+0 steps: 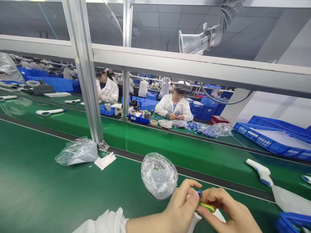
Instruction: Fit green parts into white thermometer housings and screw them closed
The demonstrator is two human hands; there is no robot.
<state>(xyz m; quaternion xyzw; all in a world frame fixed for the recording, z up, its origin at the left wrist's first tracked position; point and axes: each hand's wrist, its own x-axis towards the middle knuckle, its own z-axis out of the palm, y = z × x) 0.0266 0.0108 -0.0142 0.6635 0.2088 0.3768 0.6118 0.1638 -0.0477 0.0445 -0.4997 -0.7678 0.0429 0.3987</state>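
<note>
- Head view: above the right-hand part of a green tabletop (48,197), bare hands meet over a partly hidden white device (195,222), its narrow, handle-like end showing below the fingers.
- The left hand (181,204) is closed around the device, thumb and forefinger bent close to a small blue piece (199,193); whether that piece belongs to the device cannot be told.
- The right hand (224,207) pinches a green-and-yellow battery (207,207) between thumb and fingers, just beside the device; contact between the two is hidden.
- Work appears midway: device and battery are both in hand, and the battery, lying largely exposed, looks not yet enclosed. Whether another cell already sits inside is out of sight, so what else remains undone cannot be told.
- By the tabletop's far edge, an open plastic bag (159,176) shows small grey parts; farther left, a second clear bag (79,152) lies near a crumpled white paper (105,160).
- At the lower right, a blue bin (293,220) is partly in frame.
- Beyond the far edge lies a white, pistol-shaped device (261,171); across the way, a white-coated co-worker (175,106) bends over small pieces.
</note>
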